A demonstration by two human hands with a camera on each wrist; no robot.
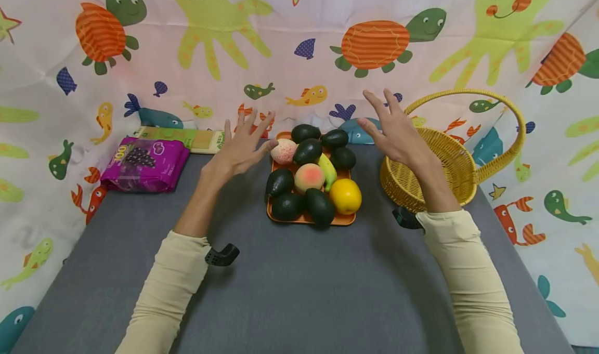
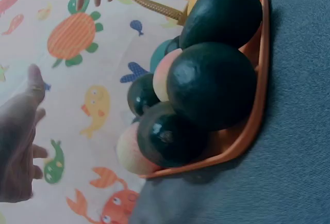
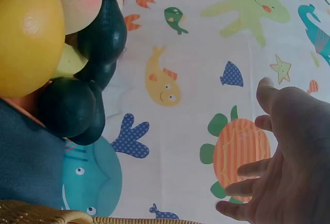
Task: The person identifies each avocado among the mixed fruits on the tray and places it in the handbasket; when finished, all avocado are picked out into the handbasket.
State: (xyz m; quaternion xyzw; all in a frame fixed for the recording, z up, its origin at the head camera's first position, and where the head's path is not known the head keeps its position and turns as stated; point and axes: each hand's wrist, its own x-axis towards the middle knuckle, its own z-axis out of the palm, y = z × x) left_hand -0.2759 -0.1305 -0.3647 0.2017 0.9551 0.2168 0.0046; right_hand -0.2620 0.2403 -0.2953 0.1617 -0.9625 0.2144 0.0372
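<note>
Both hands are raised with fingers spread and hold nothing. My left hand [image 1: 242,145] hovers at the left of an orange tray [image 1: 344,220], its thumb overlapping a speckled peach [image 1: 283,152] in the head view. On the other side, my right hand [image 1: 396,130] is up between the tray and a yellow wicker basket [image 1: 449,161]. Piled on the tray are several dark green avocados [image 1: 320,206], a second peach [image 1: 309,178], a banana [image 1: 327,171] and a yellow-orange fruit [image 1: 346,196]. In the left wrist view the avocados [image 2: 211,85] fill the tray's near side.
At the back left lies a purple pack of wipes [image 1: 146,164] with grapes printed on it. Behind it is a green and tan flat package [image 1: 201,140]. The basket's tall handle [image 1: 510,109] arches at the right. A sea-animal curtain [image 1: 309,31] borders the grey table [image 1: 299,291].
</note>
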